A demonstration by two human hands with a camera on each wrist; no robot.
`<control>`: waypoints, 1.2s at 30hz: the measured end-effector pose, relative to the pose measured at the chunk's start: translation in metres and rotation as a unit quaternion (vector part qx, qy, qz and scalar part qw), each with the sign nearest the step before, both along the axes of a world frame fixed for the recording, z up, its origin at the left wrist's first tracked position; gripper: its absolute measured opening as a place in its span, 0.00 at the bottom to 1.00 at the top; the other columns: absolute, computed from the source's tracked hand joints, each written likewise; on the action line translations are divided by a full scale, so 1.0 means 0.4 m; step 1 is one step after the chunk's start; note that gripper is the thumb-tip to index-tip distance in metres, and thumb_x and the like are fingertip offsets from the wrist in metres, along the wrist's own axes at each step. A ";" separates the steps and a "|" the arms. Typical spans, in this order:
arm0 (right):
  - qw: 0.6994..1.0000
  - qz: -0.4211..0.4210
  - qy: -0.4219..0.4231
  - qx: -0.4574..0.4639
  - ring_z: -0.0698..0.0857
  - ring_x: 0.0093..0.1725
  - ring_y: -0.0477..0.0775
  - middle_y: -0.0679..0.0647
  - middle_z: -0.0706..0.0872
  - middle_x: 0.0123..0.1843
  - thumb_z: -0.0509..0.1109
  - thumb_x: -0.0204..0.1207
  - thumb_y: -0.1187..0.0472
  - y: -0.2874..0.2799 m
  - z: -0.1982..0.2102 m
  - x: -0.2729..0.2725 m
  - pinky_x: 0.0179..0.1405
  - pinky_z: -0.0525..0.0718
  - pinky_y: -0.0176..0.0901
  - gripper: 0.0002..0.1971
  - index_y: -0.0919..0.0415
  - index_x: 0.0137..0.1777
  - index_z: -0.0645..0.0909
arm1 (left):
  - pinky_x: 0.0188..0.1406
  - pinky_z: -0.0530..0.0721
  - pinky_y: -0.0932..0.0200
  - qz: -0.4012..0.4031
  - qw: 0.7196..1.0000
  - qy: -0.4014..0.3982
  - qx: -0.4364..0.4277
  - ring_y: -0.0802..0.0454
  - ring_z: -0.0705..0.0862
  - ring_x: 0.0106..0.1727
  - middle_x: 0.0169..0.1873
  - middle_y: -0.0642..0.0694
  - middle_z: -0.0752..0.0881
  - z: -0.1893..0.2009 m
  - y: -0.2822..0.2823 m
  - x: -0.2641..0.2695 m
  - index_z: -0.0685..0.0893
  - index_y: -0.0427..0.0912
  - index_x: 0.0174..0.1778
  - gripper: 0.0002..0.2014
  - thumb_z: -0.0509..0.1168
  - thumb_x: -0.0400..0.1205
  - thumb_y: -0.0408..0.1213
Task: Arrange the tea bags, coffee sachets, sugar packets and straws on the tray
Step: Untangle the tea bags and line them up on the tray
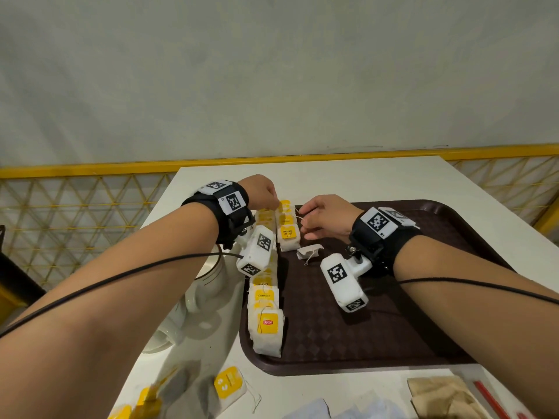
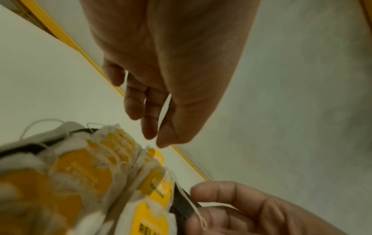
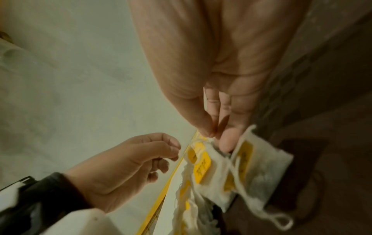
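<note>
Both hands work at the far end of the tea-bag row (image 1: 273, 264), which runs near-to-far along the tray's (image 1: 378, 334) left edge. Left hand (image 1: 261, 192) pinches thumb to forefinger above the farthest bags, perhaps on a string; right hand (image 1: 325, 217), just beside, pinches a string (image 2: 198, 213).

The tray (image 1: 438, 343) is bare across its middle, right side and near edge. A row of tea bags (image 1: 266, 313) lines its left edge; a loose tea bag (image 1: 308, 252) lies near the far left corner. White cups (image 1: 205, 285) block the worktop (image 1: 363, 176) beside the tray's left edge.
</note>
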State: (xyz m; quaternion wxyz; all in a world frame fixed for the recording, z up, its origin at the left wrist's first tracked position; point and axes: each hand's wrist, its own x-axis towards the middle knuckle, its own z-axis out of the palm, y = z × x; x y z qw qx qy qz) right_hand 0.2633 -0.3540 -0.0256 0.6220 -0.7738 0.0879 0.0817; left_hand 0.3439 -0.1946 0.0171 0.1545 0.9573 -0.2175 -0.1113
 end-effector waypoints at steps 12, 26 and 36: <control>0.949 0.200 -0.005 -0.244 0.84 0.38 0.45 0.53 0.85 0.40 0.73 0.76 0.67 -0.028 -0.008 -0.070 0.38 0.87 0.35 0.02 0.63 0.46 0.83 | 0.46 0.74 0.58 -0.004 0.998 -0.009 0.068 0.49 0.81 0.49 0.50 0.42 0.86 -0.004 -0.018 -0.013 0.87 0.35 0.53 0.17 0.75 0.75 0.43; 0.987 0.011 -0.014 -0.157 0.87 0.29 0.54 0.60 0.83 0.30 0.74 0.73 0.73 0.063 -0.031 -0.050 0.36 0.89 0.48 0.14 0.60 0.38 0.70 | 0.49 0.80 0.59 -0.016 0.992 0.009 0.124 0.51 0.83 0.49 0.53 0.44 0.89 0.020 0.035 -0.009 0.89 0.37 0.54 0.12 0.75 0.75 0.34; 0.973 0.014 -0.079 -0.217 0.85 0.31 0.50 0.56 0.85 0.38 0.77 0.70 0.72 0.054 -0.040 -0.054 0.32 0.89 0.38 0.05 0.67 0.43 0.84 | 0.47 0.80 0.57 -0.030 0.991 0.057 0.118 0.53 0.81 0.42 0.39 0.51 0.87 0.001 -0.006 -0.054 0.91 0.42 0.46 0.17 0.79 0.68 0.50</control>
